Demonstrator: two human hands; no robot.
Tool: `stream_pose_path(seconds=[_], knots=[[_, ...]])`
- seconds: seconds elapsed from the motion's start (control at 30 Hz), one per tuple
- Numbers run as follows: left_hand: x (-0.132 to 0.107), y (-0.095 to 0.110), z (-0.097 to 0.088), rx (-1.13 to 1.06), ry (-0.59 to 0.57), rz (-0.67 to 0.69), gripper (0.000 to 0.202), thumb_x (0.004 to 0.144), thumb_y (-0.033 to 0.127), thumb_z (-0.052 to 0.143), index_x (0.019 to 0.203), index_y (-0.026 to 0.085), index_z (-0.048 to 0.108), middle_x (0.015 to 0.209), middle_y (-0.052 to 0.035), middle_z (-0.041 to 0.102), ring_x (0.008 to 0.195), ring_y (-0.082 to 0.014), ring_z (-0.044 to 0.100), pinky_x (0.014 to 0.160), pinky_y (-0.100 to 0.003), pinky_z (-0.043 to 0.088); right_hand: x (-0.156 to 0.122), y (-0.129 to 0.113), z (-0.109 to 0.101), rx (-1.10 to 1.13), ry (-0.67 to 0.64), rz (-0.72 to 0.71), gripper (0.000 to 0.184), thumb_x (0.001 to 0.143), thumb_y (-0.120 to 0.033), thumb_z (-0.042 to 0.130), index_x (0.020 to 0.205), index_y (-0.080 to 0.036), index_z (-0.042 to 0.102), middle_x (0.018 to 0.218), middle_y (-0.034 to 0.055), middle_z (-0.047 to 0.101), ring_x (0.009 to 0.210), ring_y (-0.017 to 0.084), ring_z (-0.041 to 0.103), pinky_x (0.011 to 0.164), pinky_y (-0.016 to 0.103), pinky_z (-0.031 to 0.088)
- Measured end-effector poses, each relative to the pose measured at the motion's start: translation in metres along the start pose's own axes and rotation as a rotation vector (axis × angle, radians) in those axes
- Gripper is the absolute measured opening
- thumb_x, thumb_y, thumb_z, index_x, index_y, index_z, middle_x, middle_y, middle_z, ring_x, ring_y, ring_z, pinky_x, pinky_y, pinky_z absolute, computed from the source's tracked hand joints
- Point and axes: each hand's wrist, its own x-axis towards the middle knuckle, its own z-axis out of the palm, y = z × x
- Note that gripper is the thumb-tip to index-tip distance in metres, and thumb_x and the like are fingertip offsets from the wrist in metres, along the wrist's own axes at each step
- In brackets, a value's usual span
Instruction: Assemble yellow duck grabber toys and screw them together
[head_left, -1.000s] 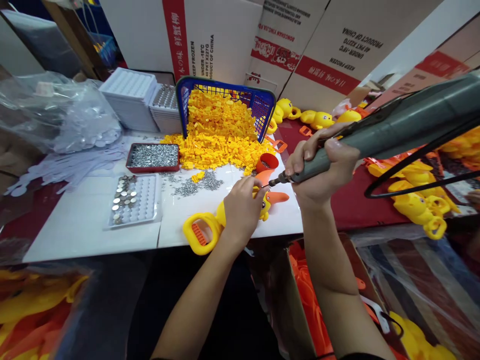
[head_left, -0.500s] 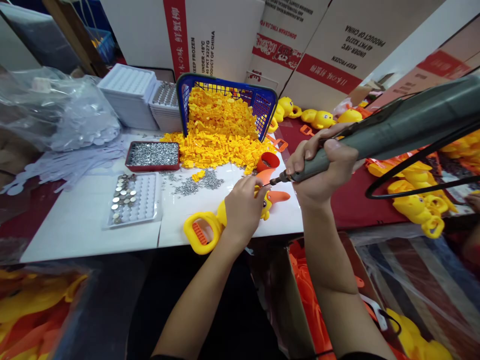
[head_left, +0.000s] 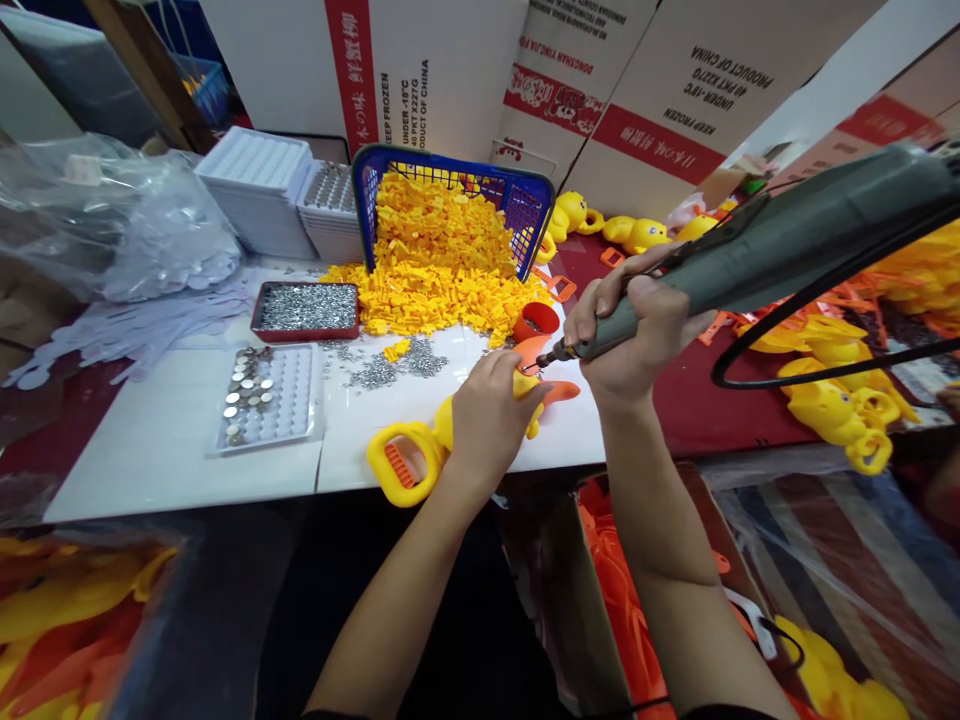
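Note:
A yellow plastic duck toy (head_left: 409,465) with a loop handle and orange bill parts lies on the white tabletop. Over its head end, my left hand (head_left: 491,415) is closed, gripping the toy and covering much of it. My right hand (head_left: 637,325) is wrapped round a grey-green electric screwdriver (head_left: 780,240), held slanting down to the left. Its thin bit reaches the toy's head beside my left fingertips; whether a screw sits under the tip is too small to tell. Close behind is a red cup (head_left: 536,321) of small screws.
A tipped blue basket (head_left: 532,225) spills small yellow parts (head_left: 442,285). Left of it stand a tray of metal screws (head_left: 306,312), a white tray with button cells (head_left: 270,400) and stacked white trays (head_left: 255,195). The screwdriver's black cable (head_left: 810,385) loops at right, near more yellow toys (head_left: 832,400).
The screwdriver and my right hand have shifted slightly left, and the tool's rear end sits a little lower. My left thumb has moved outward toward the bit.

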Motion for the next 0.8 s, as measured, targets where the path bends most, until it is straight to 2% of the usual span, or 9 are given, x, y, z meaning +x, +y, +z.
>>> stream_pose_path(seconds=[0.17,0.33,0.47,0.53,0.63,0.73,0.8], knots=[[0.002,0.001,0.000,0.009,0.007,-0.033,0.036,0.079,0.031,0.084,0.108,0.022,0.065,0.119,-0.0084,0.074,0.112,-0.0247,0.068,0.088,-0.033,0.055,-0.005,0.005,0.003,-0.016,-0.028,-0.003,0.028,0.074,-0.046,0.070,0.073,-0.029,0.049,0.049,-0.0091,0.038,0.033,0.010,0.033,0.033,0.026,0.026],[0.002,0.003,-0.004,0.003,0.001,-0.052,0.041,0.079,0.025,0.083,0.115,0.021,0.062,0.125,-0.0096,0.070,0.117,-0.0256,0.066,0.087,-0.034,0.056,-0.005,0.008,0.003,0.034,-0.196,0.040,0.029,0.072,-0.046,0.079,0.078,-0.030,0.055,0.048,-0.0100,0.045,0.036,0.011,0.037,0.035,0.027,0.031],[0.000,0.003,-0.002,0.011,0.008,-0.009,0.045,0.078,0.025,0.083,0.117,0.022,0.060,0.126,-0.0105,0.069,0.118,-0.0267,0.065,0.088,-0.035,0.056,0.001,0.007,-0.001,0.084,-0.284,0.120,0.032,0.071,-0.049,0.077,0.081,-0.027,0.055,0.051,-0.0103,0.047,0.034,0.009,0.037,0.034,0.025,0.032],[-0.002,0.003,0.001,0.039,0.018,0.025,0.046,0.079,0.027,0.083,0.119,0.020,0.060,0.126,-0.0125,0.068,0.117,-0.0274,0.064,0.091,-0.036,0.056,0.004,0.003,-0.005,0.093,-0.231,0.116,0.032,0.069,-0.048,0.076,0.079,-0.027,0.054,0.050,-0.0105,0.045,0.033,0.009,0.037,0.033,0.024,0.033],[-0.007,0.003,-0.002,0.137,-0.014,0.098,0.043,0.084,0.034,0.079,0.119,0.016,0.062,0.126,-0.0169,0.067,0.116,-0.0296,0.063,0.099,-0.040,0.052,0.011,-0.007,-0.015,0.109,-0.050,0.038,0.025,0.068,-0.043,0.070,0.075,-0.026,0.053,0.049,-0.0106,0.041,0.032,0.008,0.034,0.031,0.022,0.027],[-0.018,0.003,-0.020,0.323,-0.139,0.136,0.055,0.086,0.045,0.075,0.129,0.016,0.059,0.131,-0.0196,0.064,0.119,-0.0352,0.061,0.097,-0.047,0.052,0.016,-0.020,-0.030,0.068,0.123,-0.027,0.017,0.066,-0.037,0.062,0.066,-0.024,0.050,0.049,-0.0092,0.040,0.033,0.007,0.034,0.030,0.021,0.025],[-0.026,0.002,-0.039,0.474,-0.280,0.104,0.066,0.085,0.046,0.075,0.142,0.021,0.052,0.124,-0.0173,0.066,0.109,-0.0361,0.064,0.088,-0.046,0.054,0.017,-0.027,-0.041,0.033,0.218,-0.026,0.013,0.064,-0.032,0.058,0.061,-0.023,0.049,0.048,-0.0080,0.040,0.033,0.007,0.035,0.031,0.021,0.026]])
